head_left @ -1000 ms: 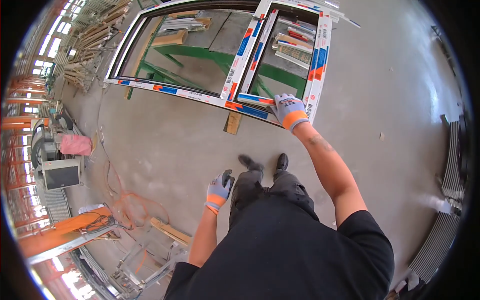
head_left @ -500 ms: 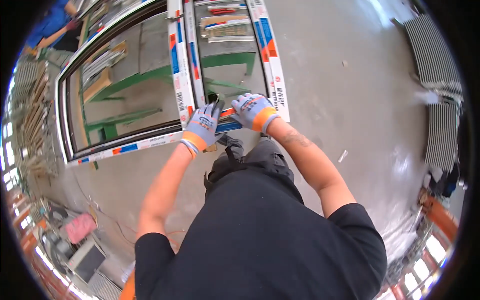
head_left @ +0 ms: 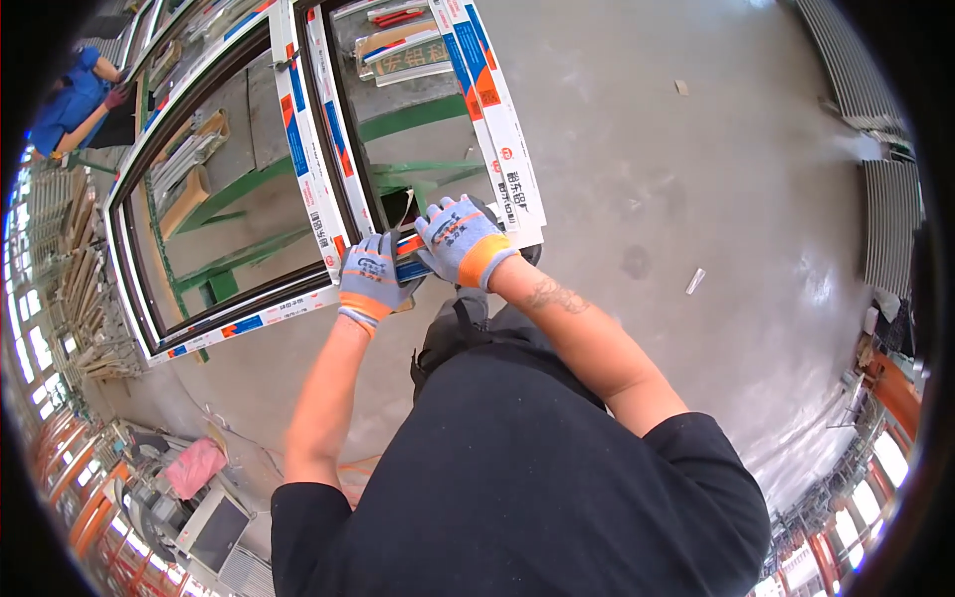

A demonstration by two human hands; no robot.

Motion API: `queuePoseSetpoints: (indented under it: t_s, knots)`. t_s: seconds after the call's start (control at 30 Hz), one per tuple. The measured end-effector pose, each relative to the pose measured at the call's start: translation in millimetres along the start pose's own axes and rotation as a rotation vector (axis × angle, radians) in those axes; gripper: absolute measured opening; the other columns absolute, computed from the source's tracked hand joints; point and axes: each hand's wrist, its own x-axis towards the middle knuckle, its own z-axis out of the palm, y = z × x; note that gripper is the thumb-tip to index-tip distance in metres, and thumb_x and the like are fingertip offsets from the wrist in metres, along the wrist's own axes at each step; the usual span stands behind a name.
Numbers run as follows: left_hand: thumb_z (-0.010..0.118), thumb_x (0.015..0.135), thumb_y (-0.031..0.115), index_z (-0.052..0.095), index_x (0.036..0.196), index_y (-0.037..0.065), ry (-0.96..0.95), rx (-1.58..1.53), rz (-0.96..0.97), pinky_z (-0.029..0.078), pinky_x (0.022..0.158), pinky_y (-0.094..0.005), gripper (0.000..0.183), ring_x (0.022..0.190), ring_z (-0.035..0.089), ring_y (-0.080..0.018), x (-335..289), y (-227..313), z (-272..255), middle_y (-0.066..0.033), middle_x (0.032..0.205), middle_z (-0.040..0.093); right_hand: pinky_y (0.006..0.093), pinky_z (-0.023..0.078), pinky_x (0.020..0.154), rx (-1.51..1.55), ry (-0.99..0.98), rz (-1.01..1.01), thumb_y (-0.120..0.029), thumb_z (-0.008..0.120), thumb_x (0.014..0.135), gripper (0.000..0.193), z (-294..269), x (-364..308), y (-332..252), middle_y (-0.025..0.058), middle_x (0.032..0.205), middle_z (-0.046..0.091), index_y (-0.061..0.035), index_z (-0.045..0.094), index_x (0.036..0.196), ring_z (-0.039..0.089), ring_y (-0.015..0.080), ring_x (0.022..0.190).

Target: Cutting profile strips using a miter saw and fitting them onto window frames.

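Both my hands wear grey gloves with orange cuffs. They are closed over the near rail of a large window frame (head_left: 276, 313), white-taped with blue and orange print. My left hand (head_left: 370, 271) grips the rail by the foot of the upright bar (head_left: 316, 195). Close beside it to the right, my right hand (head_left: 460, 239) is closed on the same rail near the frame's right corner. Between the hands a short stretch of rail shows. A thin curled strip (head_left: 407, 206) stands up just beyond it; its kind is unclear. My fingertips are partly hidden behind the rail.
Under the frame stands a green bench (head_left: 234, 186) with profile pieces on it. A co-worker in blue (head_left: 75, 104) is at the far left. Stacked long profiles (head_left: 890, 229) lie at the right. A small pale scrap (head_left: 695, 281) is on the floor (head_left: 617, 338).
The frame, bench and both hands now appear farther left in the picture. The hands remain on the near rail, and more of the co-worker shows at the far left.
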Motion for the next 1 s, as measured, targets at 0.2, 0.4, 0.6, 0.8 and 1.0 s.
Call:
queuePoseSetpoints:
  t_s: [0.2, 0.4, 0.6, 0.8, 1.0]
  knots:
    - [0.083, 0.066, 0.041, 0.053, 0.123, 0.003, -0.012, 0.016, -0.028, 0.046, 0.091, -0.0414, 0.074, 0.102, 0.060, -0.0307, 2, 5, 0, -0.0131, 0.110, 0.061, 0.0517, 0.049, 0.092, 0.004, -0.015, -0.034, -0.024, 0.054, 0.093, 0.024, 8, 2, 6, 0.0172, 0.106, 0.065, -0.0060, 0.064, 0.105, 0.061, 0.0341, 0.108]
    - [0.084, 0.064, 0.041, 0.053, 0.123, 0.003, 0.017, -0.026, -0.041, 0.047, 0.090, -0.0428, 0.077, 0.101, 0.060, -0.0325, 2, 3, 2, -0.0153, 0.107, 0.062, 0.0495, 0.049, 0.095, -0.019, -0.004, -0.062, -0.028, 0.058, 0.092, 0.025, 10, 11, 12, 0.0148, 0.105, 0.065, -0.0085, 0.065, 0.106, 0.061, 0.0318, 0.106]
    - [0.083, 0.065, 0.044, 0.052, 0.126, 0.000, -0.008, 0.020, -0.064, 0.047, 0.092, -0.0427, 0.082, 0.102, 0.060, -0.0339, 5, 4, 6, -0.0177, 0.111, 0.062, 0.0501, 0.049, 0.094, -0.059, 0.053, -0.120, -0.023, 0.056, 0.092, 0.022, 12, 26, 25, 0.0133, 0.108, 0.064, -0.0081, 0.064, 0.106, 0.061, 0.0321, 0.106]
    - [0.080, 0.068, 0.049, 0.054, 0.124, 0.000, -0.042, 0.090, -0.034, 0.045, 0.095, -0.0410, 0.078, 0.106, 0.059, -0.0322, 3, 2, 7, -0.0161, 0.112, 0.061, 0.0415, 0.051, 0.088, 0.069, -0.112, -0.080, -0.029, 0.060, 0.091, 0.030, 11, 7, 20, 0.0159, 0.106, 0.066, -0.0058, 0.064, 0.109, 0.064, 0.0312, 0.103]
    - [0.075, 0.073, 0.055, 0.055, 0.124, 0.000, -0.084, 0.109, -0.058, 0.042, 0.099, -0.0407, 0.078, 0.111, 0.057, -0.0307, -2, 0, 6, -0.0156, 0.118, 0.060, 0.0413, 0.051, 0.084, -0.010, -0.043, -0.075, -0.034, 0.064, 0.088, 0.037, 6, -7, 8, 0.0158, 0.106, 0.065, -0.0052, 0.060, 0.110, 0.063, 0.0301, 0.101]
